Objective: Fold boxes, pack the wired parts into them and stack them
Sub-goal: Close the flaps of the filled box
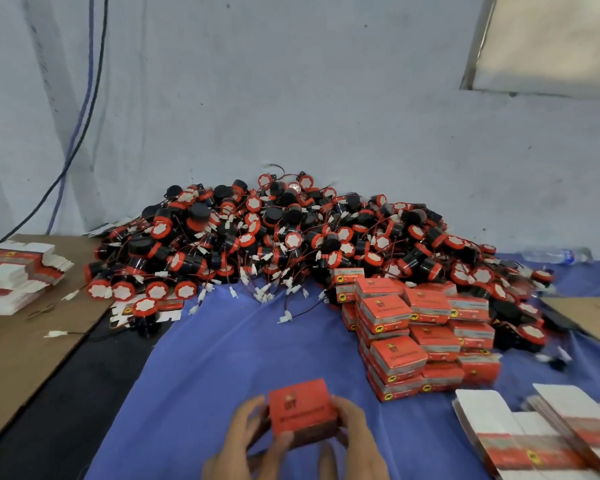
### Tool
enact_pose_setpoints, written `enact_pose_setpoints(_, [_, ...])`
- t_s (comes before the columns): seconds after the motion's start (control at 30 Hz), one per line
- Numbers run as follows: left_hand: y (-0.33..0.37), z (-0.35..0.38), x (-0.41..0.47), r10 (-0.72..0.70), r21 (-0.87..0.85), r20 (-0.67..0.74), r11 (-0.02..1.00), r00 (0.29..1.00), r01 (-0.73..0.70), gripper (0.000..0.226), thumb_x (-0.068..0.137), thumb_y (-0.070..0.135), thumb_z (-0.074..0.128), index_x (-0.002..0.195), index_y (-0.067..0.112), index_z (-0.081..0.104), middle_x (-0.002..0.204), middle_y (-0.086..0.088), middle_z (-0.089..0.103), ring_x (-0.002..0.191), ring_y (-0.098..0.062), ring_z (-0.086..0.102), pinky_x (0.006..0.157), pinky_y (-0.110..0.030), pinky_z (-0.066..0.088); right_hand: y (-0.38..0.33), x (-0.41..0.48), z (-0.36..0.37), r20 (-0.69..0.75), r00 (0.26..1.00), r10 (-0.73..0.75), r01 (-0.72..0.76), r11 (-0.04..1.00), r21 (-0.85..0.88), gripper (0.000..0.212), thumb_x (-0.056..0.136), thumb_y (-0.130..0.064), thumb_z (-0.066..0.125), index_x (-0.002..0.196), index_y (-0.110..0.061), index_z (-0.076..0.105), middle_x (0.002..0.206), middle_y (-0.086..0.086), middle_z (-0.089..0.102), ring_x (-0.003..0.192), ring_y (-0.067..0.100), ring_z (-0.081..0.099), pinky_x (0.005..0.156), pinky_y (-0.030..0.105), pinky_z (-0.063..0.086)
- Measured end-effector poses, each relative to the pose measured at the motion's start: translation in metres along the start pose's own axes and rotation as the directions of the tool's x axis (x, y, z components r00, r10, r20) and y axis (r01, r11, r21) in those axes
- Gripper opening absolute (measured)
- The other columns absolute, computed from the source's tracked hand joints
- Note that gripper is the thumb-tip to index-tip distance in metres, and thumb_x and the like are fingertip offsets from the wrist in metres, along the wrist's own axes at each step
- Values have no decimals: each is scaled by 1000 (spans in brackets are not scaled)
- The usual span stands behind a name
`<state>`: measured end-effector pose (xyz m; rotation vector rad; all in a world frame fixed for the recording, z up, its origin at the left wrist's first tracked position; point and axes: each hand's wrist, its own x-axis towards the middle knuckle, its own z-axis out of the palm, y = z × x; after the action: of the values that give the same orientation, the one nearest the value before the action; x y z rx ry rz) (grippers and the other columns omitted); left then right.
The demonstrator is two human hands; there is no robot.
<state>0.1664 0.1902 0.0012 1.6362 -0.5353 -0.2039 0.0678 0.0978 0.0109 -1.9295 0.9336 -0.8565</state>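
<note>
A folded red box (302,408) sits between both my hands at the bottom centre, above the blue cloth (222,358). My left hand (248,441) grips its left side and my right hand (352,441) grips its right side, thumbs on the near face. A big heap of black-and-red wired parts (274,237) with white connectors lies against the wall. To the right stands a stack of closed red boxes (420,330). Flat unfolded box blanks (541,441) lie at the bottom right.
More flat box blanks (18,275) are piled on brown cardboard (25,344) at the left. A clear water bottle (555,255) lies at the far right by the wall. Cables (80,116) hang down the wall at the left.
</note>
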Motion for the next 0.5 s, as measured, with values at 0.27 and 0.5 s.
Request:
enact_pose_setpoints(0.27, [71, 127, 30, 287, 42, 251, 951, 924, -307, 34, 90, 8, 71, 121, 24, 67, 112, 9, 65, 106, -6, 63, 90, -31, 55, 17, 66, -100, -274, 959, -72, 27, 986, -166, 70, 89, 6, 58, 151, -22, 40, 132, -7, 47, 122, 13, 49, 97, 17, 43])
enact_pose_setpoints(0.5, [81, 223, 45, 155, 181, 506, 943, 849, -279, 56, 98, 4, 48, 152, 16, 41, 142, -3, 58, 130, -17, 54, 112, -22, 35, 52, 125, -137, -326, 942, 79, -131, 981, -141, 59, 82, 7, 54, 139, -10, 53, 131, 9, 63, 119, 27, 58, 104, 38, 46])
